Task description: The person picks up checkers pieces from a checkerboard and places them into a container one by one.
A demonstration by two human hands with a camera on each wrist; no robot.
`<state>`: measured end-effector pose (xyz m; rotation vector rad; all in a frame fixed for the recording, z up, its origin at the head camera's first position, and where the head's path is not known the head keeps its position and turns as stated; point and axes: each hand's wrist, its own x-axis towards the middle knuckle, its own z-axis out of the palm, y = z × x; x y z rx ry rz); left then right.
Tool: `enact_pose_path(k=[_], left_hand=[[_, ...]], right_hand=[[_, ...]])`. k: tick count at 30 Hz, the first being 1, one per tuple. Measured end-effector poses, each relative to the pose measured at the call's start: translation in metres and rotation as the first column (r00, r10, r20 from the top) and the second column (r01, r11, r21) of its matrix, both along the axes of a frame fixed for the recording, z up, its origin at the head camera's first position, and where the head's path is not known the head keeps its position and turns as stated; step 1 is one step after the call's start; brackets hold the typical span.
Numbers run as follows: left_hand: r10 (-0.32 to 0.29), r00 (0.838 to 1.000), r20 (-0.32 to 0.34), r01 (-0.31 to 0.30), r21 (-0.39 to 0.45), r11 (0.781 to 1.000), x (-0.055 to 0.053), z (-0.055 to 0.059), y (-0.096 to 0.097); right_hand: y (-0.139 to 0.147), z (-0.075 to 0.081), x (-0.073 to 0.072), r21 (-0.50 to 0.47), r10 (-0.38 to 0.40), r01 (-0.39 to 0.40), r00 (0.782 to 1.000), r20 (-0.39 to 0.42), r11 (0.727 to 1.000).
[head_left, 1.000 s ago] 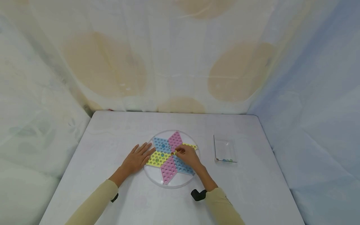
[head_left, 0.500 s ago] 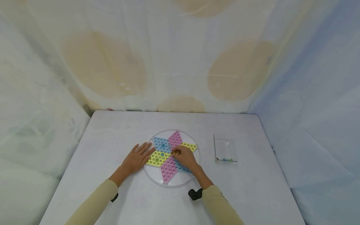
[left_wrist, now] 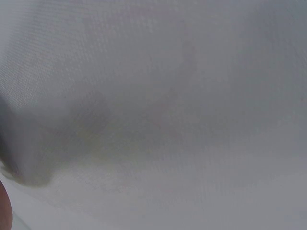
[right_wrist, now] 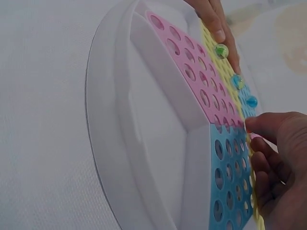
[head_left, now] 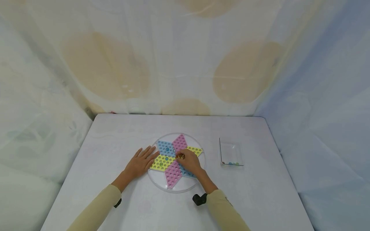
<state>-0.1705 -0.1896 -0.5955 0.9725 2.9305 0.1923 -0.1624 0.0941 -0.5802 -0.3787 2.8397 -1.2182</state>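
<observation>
A round Chinese checkers board (head_left: 172, 175) with a pink, yellow and blue star of holes lies on the table. Over its centre, my right hand (head_left: 189, 161) pinches an orange marble between thumb and fingertip; in the right wrist view only an orange glint shows at the thumb (right_wrist: 264, 125). My left hand (head_left: 140, 163) rests flat at the board's left side, fingers spread, fingertips over the rim. A green marble (right_wrist: 221, 51) and two blue marbles, one on yellow (right_wrist: 237, 82) and one on blue (right_wrist: 252, 101), sit in holes close to the left fingers.
To the right of the board stands a clear box (head_left: 232, 150) with several marbles (head_left: 234, 163) along its near side. The white table (head_left: 260, 192) ends at hanging patterned cloths (head_left: 179, 57) behind and at both sides.
My right hand has moved slightly left and down onto the orange marble at the board's centre, which its fingers now cover. The left hand has stayed in place.
</observation>
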Motion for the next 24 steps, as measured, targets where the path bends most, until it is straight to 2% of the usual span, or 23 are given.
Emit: enact_pose_path(k=[13, 18, 24], left_hand=[[0.000, 1.000, 0.007, 0.000, 0.006, 1.000, 0.001, 0.000, 0.001], [0.001, 1.000, 0.005, -0.001, 0.003, 1.000, 0.001, 0.001, 0.001], [-0.006, 1.000, -0.006, 0.006, 0.013, 1.000, 0.002, 0.003, 0.001]], right_hand=[[0.015, 0.005, 0.000, -0.105, 0.021, -0.017, 0.999, 0.039, 0.994], [0.026, 0.011, -0.001, -0.156, 0.035, -0.032, 0.999, 0.017, 0.987], [0.038, 0.016, -0.003, -0.141, -0.016, 0.019, 1.000, 0.025, 0.990]])
